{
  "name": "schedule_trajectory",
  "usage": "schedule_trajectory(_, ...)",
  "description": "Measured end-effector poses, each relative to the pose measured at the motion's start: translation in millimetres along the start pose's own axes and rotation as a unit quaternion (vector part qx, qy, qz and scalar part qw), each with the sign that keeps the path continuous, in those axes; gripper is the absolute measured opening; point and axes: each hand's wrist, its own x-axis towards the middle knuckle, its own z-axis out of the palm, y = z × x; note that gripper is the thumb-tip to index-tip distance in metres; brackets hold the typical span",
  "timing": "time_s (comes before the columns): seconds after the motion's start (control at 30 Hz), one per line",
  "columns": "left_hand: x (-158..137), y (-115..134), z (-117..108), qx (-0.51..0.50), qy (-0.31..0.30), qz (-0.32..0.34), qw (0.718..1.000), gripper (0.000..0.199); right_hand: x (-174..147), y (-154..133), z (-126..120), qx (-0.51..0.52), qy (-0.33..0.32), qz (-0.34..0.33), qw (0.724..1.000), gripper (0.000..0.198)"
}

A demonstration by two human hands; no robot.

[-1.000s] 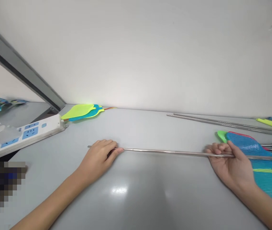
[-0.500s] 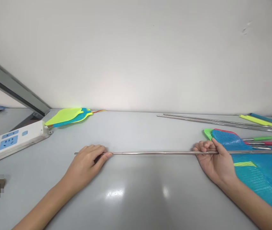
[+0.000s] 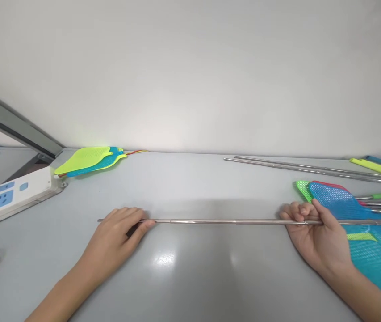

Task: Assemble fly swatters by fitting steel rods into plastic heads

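A long, thin telescopic metal rod [image 3: 203, 221] runs level across the front of the table, its joints showing between my hands. My left hand [image 3: 119, 232] is closed over the rod near its left end, palm down, with a short tip sticking out past the fingers. Palm up, my right hand [image 3: 316, 235] grips the rod farther along, thumb on top and fingers curled. Beyond that hand the rod runs out of view on the right. Just behind and beside my right hand lie mesh fly swatter heads, among them a blue one [image 3: 336, 199] with a red one under it.
Two more metal rods [image 3: 277, 167] lie at the back right, near a yellow-green plastic strip [image 3: 376, 167]. Yellow and blue swatter heads [image 3: 88, 160] rest at the back left beside a white power strip [image 3: 36, 190]. A wall [image 3: 183, 76] rises behind the grey table [image 3: 190, 273].
The camera view has shifted slightly. My right hand appears a little farther right and lower, and my left hand slightly lower. Both hands keep hold of the rod.
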Motion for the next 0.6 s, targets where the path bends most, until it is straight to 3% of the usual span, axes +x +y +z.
schedule_trajectory(0.6,2,12,-7,0.014,0.017,0.002,1.0,0.038,18,1,-3,0.045,-0.077,-0.004,0.996,0.03)
